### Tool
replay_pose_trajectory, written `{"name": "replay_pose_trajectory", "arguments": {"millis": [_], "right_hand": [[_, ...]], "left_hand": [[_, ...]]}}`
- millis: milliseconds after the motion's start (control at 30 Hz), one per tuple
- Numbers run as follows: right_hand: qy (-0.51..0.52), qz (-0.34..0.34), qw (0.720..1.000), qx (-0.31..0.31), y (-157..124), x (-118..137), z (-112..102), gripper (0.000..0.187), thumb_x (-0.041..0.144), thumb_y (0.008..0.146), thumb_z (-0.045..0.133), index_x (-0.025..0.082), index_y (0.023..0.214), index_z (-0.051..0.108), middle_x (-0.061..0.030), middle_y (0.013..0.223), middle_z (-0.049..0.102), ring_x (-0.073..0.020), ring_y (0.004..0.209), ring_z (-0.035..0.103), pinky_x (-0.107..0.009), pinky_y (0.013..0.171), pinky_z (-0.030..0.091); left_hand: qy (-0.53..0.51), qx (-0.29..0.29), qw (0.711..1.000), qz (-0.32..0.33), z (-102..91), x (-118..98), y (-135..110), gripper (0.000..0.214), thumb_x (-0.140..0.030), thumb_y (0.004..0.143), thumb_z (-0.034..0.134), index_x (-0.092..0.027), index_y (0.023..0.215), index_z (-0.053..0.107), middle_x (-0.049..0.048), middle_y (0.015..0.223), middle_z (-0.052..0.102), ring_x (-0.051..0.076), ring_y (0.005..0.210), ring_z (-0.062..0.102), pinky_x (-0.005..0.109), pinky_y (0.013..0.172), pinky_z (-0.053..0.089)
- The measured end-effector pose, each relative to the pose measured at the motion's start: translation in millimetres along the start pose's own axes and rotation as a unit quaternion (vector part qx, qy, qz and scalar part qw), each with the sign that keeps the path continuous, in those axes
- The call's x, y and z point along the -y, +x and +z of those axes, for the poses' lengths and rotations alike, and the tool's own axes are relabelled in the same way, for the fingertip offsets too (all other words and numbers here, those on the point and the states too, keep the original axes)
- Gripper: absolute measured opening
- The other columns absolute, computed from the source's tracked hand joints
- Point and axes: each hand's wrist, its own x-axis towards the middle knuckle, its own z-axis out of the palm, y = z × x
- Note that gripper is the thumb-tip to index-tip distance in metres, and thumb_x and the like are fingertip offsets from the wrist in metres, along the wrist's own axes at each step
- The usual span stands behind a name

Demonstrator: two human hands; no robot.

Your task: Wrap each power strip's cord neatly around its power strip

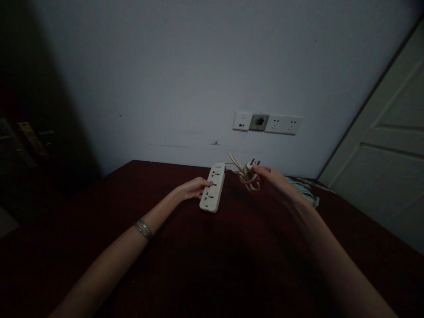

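A white power strip [217, 181] with several sockets is tilted above the dark red tabletop [185, 247]. My left hand [196, 187] grips its left side, thumb on the face and the other fingers partly hidden behind. From the strip's far end runs a pale cord [244, 173], bunched in loose loops. My right hand [267, 173] pinches the white plug [251, 165] at the cord's other end, its dark prongs pointing up toward the wall. The cord bundle hangs just left of my right fingers.
On the wall behind are a white switch plate [241, 120], a grey outlet [259, 122] and a double white socket plate [283, 124]. A pale coiled bundle [303, 190] lies behind my right forearm. A white panelled door [387, 150] stands at the right.
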Motion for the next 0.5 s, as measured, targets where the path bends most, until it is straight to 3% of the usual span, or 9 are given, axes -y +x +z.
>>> {"name": "replay_pose_trajectory", "arguments": {"millis": [133, 300, 500], "right_hand": [[-0.03, -0.045, 0.997, -0.046, -3.0, 9.4, -6.9, 0.039, 0.054, 0.062, 0.071, 0.016, 0.068, 0.067, -0.007, 0.071, 0.068, -0.0167, 0.063, 0.059, -0.028, 0.06, 0.044], [0.019, -0.076, 0.995, -0.058, -12.5, 24.6, -16.0, 0.036, 0.053, 0.06, 0.072, 0.019, 0.071, 0.067, -0.0053, 0.074, 0.068, -0.0145, 0.062, 0.059, -0.026, 0.058, 0.044], [0.075, -0.112, 0.989, -0.061, -24.6, 38.7, -7.8, 0.036, 0.052, 0.057, 0.074, 0.021, 0.071, 0.065, -0.0043, 0.073, 0.067, -0.0172, 0.066, 0.062, -0.029, 0.064, 0.049]], "left_hand": [[0.022, 0.007, 0.999, 0.043, -2.7, -0.1, -1.2, 0.026, -0.023, 0.069, 0.069, -0.008, 0.09, 0.065, 0.0104, 0.085, 0.066, 0.017, 0.069, 0.061, 0.032, 0.066, 0.05], [0.01, 0.032, 0.993, 0.114, -8.6, -5.6, -4.5, 0.034, -0.023, 0.067, 0.071, -0.01, 0.098, 0.065, 0.0116, 0.094, 0.066, 0.017, 0.078, 0.062, 0.03, 0.07, 0.049], [0.064, 0.086, 0.988, 0.111, -14.9, -8.0, -11.2, 0.041, -0.019, 0.064, 0.072, -0.012, 0.103, 0.062, 0.0113, 0.098, 0.065, 0.021, 0.086, 0.061, 0.035, 0.076, 0.049]]}}
